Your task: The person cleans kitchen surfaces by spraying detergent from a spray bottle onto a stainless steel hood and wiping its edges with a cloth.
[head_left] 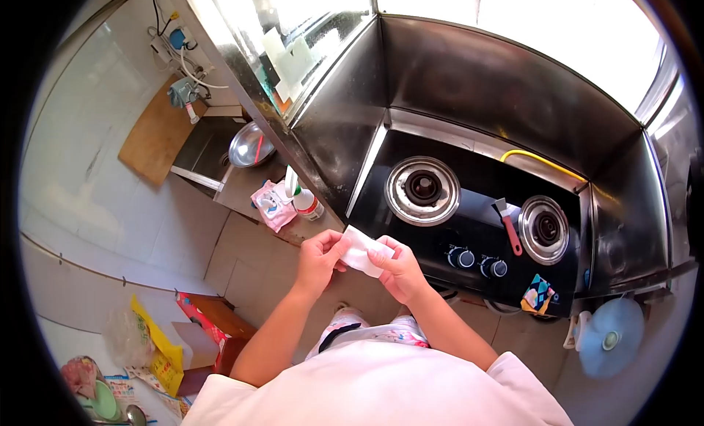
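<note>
Between my two hands, in front of the stove, is a small folded white cloth or wipe (361, 251). My left hand (321, 259) pinches its left end, and my right hand (398, 268) grips the right end with the thumb on top. Just left of and beyond my left hand, a white spray bottle (308, 204) with a green and white head stands on a narrow counter. Beside the bottle lies a pink pack of wipes (274, 206).
A black gas stove (469, 199) has two burners, a red-handled scraper (507, 226) and a patterned cloth (537, 295) on it. A yellow hose (543, 162) runs behind. On the left are a metal bowl (251, 144) and a wooden board (156, 133); a blue fan (611, 339) is lower right.
</note>
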A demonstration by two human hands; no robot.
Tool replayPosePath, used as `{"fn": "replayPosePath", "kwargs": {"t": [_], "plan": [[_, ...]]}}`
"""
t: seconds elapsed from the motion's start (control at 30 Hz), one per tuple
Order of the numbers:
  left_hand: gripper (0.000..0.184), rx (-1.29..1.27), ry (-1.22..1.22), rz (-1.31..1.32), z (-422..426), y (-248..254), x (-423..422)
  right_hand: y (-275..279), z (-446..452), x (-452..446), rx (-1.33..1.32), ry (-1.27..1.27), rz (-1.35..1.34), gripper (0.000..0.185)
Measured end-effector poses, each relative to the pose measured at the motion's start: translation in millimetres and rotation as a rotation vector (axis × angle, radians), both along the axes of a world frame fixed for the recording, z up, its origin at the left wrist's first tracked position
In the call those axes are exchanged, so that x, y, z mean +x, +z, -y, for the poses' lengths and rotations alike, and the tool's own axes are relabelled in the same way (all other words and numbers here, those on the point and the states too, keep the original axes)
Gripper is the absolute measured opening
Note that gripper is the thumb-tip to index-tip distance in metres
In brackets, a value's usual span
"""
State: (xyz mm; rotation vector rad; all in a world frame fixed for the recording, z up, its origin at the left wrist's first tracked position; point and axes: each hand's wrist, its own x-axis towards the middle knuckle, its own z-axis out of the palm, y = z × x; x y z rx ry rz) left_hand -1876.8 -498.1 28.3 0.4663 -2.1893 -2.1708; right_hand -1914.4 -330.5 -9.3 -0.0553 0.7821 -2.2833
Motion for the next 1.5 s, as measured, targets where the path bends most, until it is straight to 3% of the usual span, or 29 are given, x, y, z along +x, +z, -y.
{"fn": "replayPosePath", "kwargs": {"t": [0.67,0.8,0.93,1.0,1.23,1.37,1.43,1.5], "plan": [[0.014,0.036,0.047,-0.098,3.1,9.3,-15.1,12.6,3.8,-4.5,-0.008,-0.001,0.057,0.025],[0.016,-0.059,0.112,-0.101,9.3,14.9,-17.2,11.2,13.4,-6.0,-0.003,-0.044,0.094,0.017],[0.020,-0.257,0.227,-0.358,20.6,19.4,-16.3,22.5,34.1,-21.5,0.240,-0.392,-0.125,0.012],[0.021,-0.351,0.228,-0.338,23.3,38.0,-13.5,42.2,50.5,-32.0,0.287,-0.482,-0.289,0.012],[0.019,-0.745,0.355,-0.654,24.1,83.6,-31.8,91.2,92.3,-55.2,0.168,-0.661,-0.446,0.028],[0.016,-0.691,0.380,-0.675,27.7,83.7,-42.0,117.5,102.7,-78.5,0.079,-0.793,-0.436,0.028],[0.015,-0.528,0.362,-0.621,29.0,77.2,-42.4,121.6,108.7,-88.0,0.077,-0.838,-0.467,0.027],[0.014,-0.488,0.367,-0.592,29.0,74.5,-41.7,121.4,112.8,-97.2,0.262,-0.854,-0.542,0.026]]}}
